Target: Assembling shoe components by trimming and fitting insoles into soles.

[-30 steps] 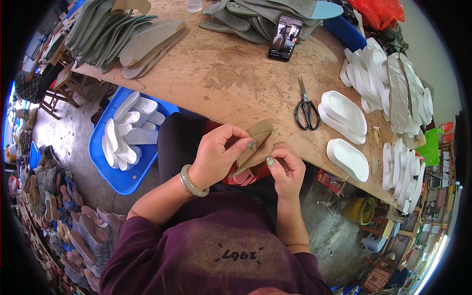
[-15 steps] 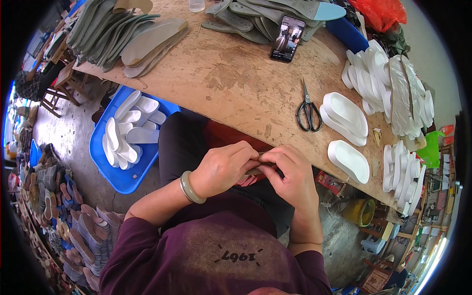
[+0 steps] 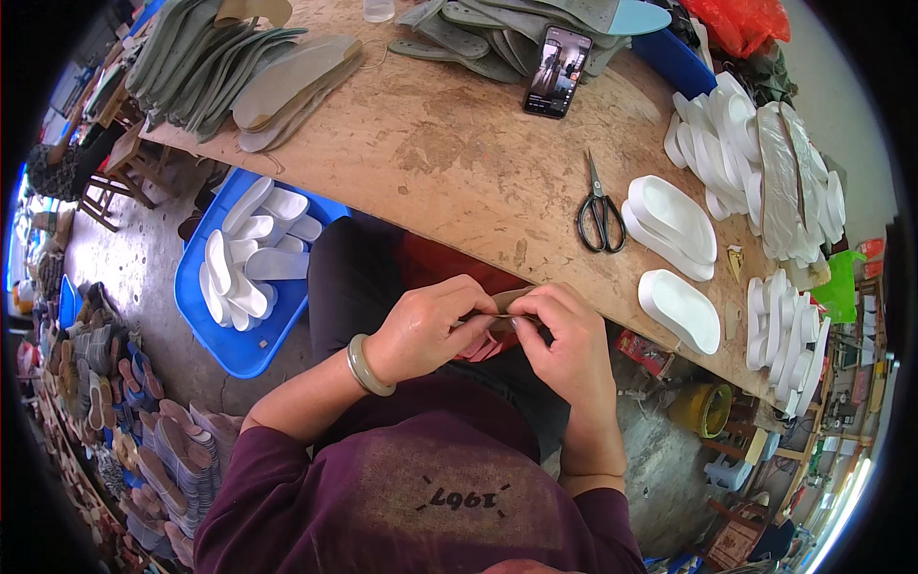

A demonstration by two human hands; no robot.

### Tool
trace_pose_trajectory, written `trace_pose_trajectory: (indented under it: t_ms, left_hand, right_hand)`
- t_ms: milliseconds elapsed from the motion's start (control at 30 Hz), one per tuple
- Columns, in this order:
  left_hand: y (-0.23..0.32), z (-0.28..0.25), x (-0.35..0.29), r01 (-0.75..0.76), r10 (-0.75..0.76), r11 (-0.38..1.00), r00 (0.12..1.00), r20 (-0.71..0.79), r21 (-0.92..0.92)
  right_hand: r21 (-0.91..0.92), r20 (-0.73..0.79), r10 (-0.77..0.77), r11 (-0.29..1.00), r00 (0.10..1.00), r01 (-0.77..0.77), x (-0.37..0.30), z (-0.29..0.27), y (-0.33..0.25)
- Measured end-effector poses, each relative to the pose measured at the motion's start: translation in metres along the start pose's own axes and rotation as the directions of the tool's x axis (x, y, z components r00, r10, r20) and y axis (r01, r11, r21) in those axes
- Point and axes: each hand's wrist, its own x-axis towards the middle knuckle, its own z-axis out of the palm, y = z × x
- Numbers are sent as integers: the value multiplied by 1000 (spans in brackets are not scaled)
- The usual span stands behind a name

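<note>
Over my lap, just off the table's near edge, both hands pinch a thin tan piece (image 3: 510, 299). My left hand (image 3: 430, 323) grips its left part between thumb and fingers. My right hand (image 3: 562, 335) pinches it close by, the fingertips nearly meeting. Most of the piece is hidden by my hands, so its full shape cannot be made out. Pinkish-red material (image 3: 483, 346) shows below my hands. To the right on the table lie black-handled scissors (image 3: 601, 225), a single white shoe sole (image 3: 679, 311) and a pair of stacked white soles (image 3: 672, 230).
Grey insoles (image 3: 186, 72) are piled at the table's far left, more (image 3: 459, 43) at the back beside a phone (image 3: 557, 72). White soles (image 3: 727, 143) stand in rows at right. A blue tray (image 3: 251, 359) of white soles sits at my left. A yellow bucket (image 3: 701, 409) is on the floor.
My fingertips have drawn slightly apart, the left hand shifting a little left. More of the tan piece's edge now shows between and above them. Things on the table stay put.
</note>
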Motion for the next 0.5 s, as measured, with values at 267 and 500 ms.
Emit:
trace_pose_trajectory:
  t_ms: [267,500]
  left_hand:
    - [1,3,-2,52,-52,999,999,-7,-4]
    - [3,4,-3,-14,15,996,1000,-16,84]
  right_hand:
    - [-86,22,-64,994,998,65,0,3,-10]
    - [42,30,-7,999,1000,5,-2,4,-10]
